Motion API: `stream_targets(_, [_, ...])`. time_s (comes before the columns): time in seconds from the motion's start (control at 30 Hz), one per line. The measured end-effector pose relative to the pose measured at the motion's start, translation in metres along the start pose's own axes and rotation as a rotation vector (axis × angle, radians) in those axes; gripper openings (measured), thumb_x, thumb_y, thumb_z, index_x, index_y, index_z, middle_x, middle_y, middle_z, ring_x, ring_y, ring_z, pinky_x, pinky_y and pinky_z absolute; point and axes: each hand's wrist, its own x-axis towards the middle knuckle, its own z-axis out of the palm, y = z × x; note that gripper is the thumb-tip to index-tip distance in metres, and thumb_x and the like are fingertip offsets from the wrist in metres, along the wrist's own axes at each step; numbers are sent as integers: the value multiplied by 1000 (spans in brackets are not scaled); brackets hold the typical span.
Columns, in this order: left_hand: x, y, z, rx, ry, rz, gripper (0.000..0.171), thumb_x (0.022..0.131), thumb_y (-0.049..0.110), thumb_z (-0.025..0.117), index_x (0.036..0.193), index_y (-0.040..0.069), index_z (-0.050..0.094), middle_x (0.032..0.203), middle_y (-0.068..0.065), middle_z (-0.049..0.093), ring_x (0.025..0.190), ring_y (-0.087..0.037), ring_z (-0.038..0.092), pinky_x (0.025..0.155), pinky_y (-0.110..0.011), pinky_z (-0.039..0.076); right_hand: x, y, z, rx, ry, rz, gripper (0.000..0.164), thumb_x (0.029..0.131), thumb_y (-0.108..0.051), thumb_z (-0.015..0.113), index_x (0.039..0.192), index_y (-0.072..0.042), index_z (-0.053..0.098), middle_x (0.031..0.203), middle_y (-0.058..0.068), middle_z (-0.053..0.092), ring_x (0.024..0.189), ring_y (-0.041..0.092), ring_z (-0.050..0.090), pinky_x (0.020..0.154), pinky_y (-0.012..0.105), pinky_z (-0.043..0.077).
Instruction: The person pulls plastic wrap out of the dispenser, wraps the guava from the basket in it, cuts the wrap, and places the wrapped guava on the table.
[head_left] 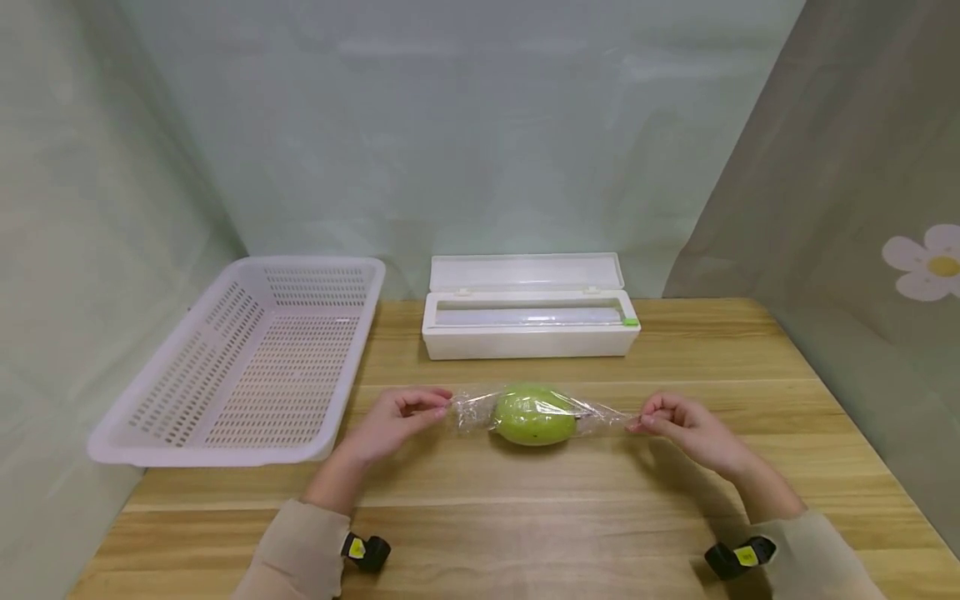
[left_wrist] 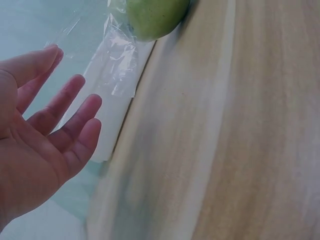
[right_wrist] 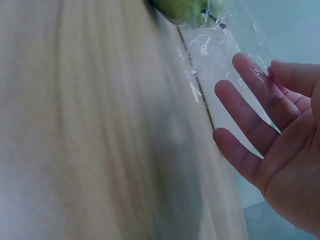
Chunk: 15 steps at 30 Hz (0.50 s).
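A green oval fruit (head_left: 534, 415) with a dark stem on its right side sits over the middle of the table, covered by clear plastic wrap (head_left: 474, 410). The wrap is stretched sideways and gathers toward a narrow end on the right. My left hand (head_left: 401, 423) pinches the wrap's left end between thumb and index finger; in the left wrist view the other fingers (left_wrist: 90, 102) are spread loosely. On the opposite side my right hand (head_left: 686, 429) pinches the right end the same way, and wrap (right_wrist: 205, 55) hangs past its fingers in the right wrist view.
Behind the fruit stands a white plastic wrap dispenser (head_left: 532, 345), its lid raised, a roll inside and a green slider at its right end. A white perforated basket (head_left: 352, 367) stands at the left on the wooden table (head_left: 525, 533). Pale cloth walls enclose the back and sides.
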Motion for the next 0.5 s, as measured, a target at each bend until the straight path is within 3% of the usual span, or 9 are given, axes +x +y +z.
stream_targets(0.23, [-1,-4,1,0,-6,-5,27,82,22,64,101,2,66,116,-7,60,106,-21,54,81,-24,46,-1,6,6,-63,-9,15,18,92,-13,49,97,4,50,99,25,61,94,23,62,80,24,49])
stream_targets(0.5, [-1,-5,2,-15,2,-36,30,83,25,63,104,3,65,113,-8,61,104,-22,53,79,-23,45,-1,5,15,-204,36,6,16,89,-16,55,94,-2,59,94,15,63,81,14,57,67,21,47])
